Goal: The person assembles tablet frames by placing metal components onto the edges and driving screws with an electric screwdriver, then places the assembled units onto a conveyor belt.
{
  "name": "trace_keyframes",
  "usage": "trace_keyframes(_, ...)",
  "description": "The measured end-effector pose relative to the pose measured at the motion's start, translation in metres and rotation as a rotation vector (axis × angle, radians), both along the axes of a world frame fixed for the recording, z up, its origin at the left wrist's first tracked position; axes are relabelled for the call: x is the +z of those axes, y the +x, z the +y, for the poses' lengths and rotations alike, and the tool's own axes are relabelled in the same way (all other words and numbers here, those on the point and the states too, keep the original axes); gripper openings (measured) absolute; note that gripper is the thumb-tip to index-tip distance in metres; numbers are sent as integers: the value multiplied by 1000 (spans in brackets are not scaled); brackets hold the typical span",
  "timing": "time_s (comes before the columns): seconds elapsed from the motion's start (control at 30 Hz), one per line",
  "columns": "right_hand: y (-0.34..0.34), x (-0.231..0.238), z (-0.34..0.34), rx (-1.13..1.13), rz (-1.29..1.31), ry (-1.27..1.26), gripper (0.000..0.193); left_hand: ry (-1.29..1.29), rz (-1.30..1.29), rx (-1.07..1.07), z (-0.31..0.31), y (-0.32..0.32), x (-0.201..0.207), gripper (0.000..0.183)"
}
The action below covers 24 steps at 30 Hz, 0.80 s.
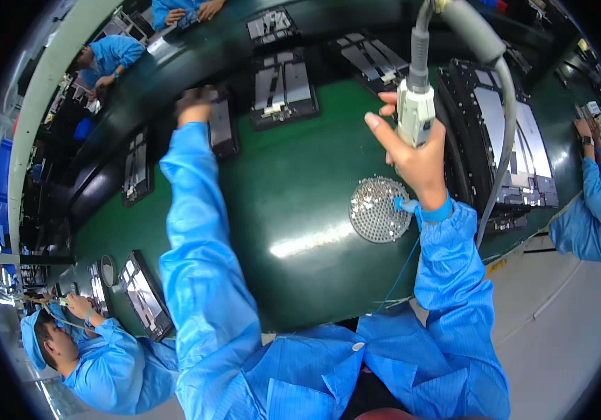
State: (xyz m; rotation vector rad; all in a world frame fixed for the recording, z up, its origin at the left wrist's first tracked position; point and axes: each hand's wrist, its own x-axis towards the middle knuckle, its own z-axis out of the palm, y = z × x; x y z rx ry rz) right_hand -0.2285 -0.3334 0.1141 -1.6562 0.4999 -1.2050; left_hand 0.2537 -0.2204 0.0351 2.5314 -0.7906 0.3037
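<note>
In the upper left, the left hand (195, 108) is looking blurry beside a panel (225, 133); its fingers' grip cannot be told. In the upper right, the right hand's (419, 159) fingers are holding a driver (416, 112). The blue cord (404, 273) is hanging by the dish (393, 225); a tug might be spilling its screws (376, 192).

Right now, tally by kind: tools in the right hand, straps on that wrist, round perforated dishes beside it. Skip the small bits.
Corded tool in right hand: 1
Blue wrist strap: 1
Round perforated dish: 1
Total: 3
</note>
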Motion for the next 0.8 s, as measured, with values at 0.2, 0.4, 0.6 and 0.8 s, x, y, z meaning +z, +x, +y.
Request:
trace_keyframes(0.2, 0, 9, -3, 117, 49, 153, 20, 427, 629, 163, 74, -10, 16, 131)
trace_keyframes(0.4, -12, 4, 6, 12, -378, 180, 20, 218, 584, 120, 98, -15, 24, 126)
trace_keyframes(0.6, -29, 3, 17, 9, -477, 198, 22, -697, 528, -156, 134, -93, 46, 92)
trace_keyframes(0.8, -48, 1, 11, 120, -470, 247, 27, -919, 765, -194, 205, -265, 45, 77)
